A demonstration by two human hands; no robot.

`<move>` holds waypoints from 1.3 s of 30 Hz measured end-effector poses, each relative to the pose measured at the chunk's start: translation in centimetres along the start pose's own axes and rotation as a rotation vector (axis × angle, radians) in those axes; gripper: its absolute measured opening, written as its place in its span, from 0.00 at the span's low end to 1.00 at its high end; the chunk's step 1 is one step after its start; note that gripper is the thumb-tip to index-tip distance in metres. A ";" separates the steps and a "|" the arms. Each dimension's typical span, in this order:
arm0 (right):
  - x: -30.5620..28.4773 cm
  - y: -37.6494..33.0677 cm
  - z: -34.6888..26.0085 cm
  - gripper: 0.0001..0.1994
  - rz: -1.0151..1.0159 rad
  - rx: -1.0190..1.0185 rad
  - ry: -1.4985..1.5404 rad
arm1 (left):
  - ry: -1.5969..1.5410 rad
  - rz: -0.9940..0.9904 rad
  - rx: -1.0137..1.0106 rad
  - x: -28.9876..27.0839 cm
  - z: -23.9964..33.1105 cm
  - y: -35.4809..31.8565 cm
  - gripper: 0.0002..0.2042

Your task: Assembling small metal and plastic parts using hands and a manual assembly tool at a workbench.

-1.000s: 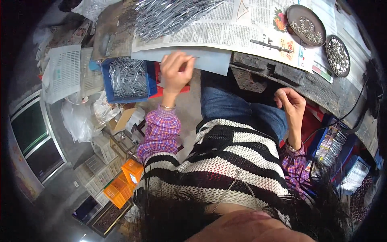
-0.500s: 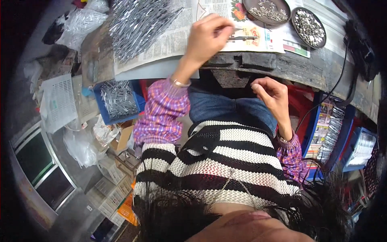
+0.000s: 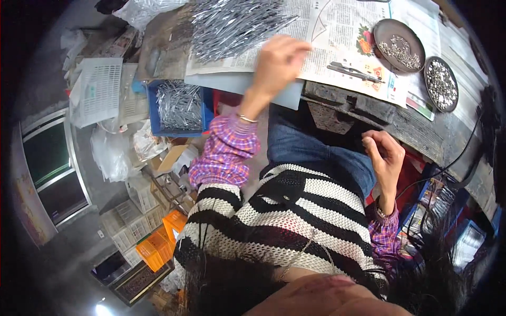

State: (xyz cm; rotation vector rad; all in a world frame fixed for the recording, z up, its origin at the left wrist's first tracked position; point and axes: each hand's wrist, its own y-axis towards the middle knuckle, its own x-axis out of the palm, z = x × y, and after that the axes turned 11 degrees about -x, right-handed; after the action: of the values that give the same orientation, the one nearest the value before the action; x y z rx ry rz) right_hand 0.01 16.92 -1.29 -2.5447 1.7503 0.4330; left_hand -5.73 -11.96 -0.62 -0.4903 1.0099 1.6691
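Note:
My left hand [image 3: 279,64] is raised over the front edge of the newspaper [image 3: 329,55], near a heap of thin grey metal strips [image 3: 234,29]. Motion smears its fingers, so its grip cannot be read. To the right of it, dark tweezers [image 3: 356,72] lie on the newspaper, apart from the hand. My right hand [image 3: 387,158] hangs below the table edge, above my lap at the right. Its fingers are curled and the thumb is bent toward the index finger. Anything held there is hidden or too small to make out.
Two round dark dishes, one [image 3: 399,45] with small metal parts and one [image 3: 441,84] with silvery bits, stand at the right. Dark blocks [image 3: 348,102] line the table's front edge. Left of my legs is a blue bin [image 3: 176,108] of metal pieces. A black cable [image 3: 464,147] hangs at the right.
My left hand has moved away from the tweezers toward the heap of strips. My right hand stays curled below the table edge. The whole view has turned and shifted.

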 end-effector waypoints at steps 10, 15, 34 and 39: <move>1.4 0.4 0.3 0.03 -0.061 -0.090 -0.082 | 0.451 0.216 -0.139 -3.8 -6.9 -1.4 0.09; 1.7 0.1 0.5 0.03 -0.059 -0.096 -0.093 | 0.470 0.256 -0.081 -3.7 -7.7 -1.5 0.06; 2.0 1.4 0.5 0.19 -0.097 0.441 1.051 | 0.097 0.031 0.811 0.2 7.8 -4.4 0.08; 0.2 0.2 2.4 0.13 0.058 0.427 1.123 | -0.097 -0.136 0.928 4.4 10.0 -4.8 0.10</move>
State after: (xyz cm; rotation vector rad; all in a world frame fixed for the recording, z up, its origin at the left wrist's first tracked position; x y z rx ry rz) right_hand -0.59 17.06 -3.61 -2.4946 1.7762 -1.4693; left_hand -1.12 -0.94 -0.15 0.1398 1.4915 0.9360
